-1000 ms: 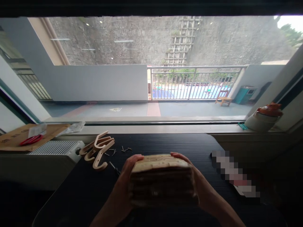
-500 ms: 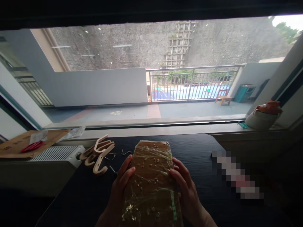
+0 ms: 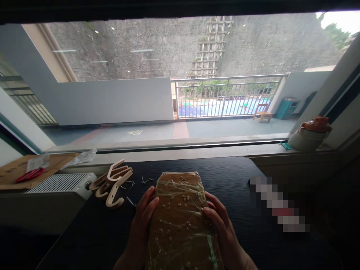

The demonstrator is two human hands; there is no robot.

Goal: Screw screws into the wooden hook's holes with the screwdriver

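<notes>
A brown board wrapped in clear tape (image 3: 180, 217), its face dotted with small holes, is held between my two hands at the bottom middle. My left hand (image 3: 142, 217) grips its left edge, with the fingers curled along the side. On the opposite edge my right hand (image 3: 222, 221) presses in the same way. Left of the board lies a pile of pale wooden hooks (image 3: 115, 183). Several small screws (image 3: 145, 180) are scattered between the hooks and the board. A thin metal rod (image 3: 131, 201), partly hidden by my left hand, lies close to it.
The black table (image 3: 225, 168) meets a window sill (image 3: 157, 154). At left are a radiator (image 3: 64, 183), cardboard (image 3: 11, 172), red-handled scissors (image 3: 30, 174) and a plastic bag (image 3: 81, 157). A jar (image 3: 311, 135) stands on the sill at right. A blurred-out object (image 3: 278, 204) lies on the table's right.
The view has shifted slightly, so the surroundings sit a little higher and further left. The board's far end appears slightly lower in view, with both hands still gripping its sides.
</notes>
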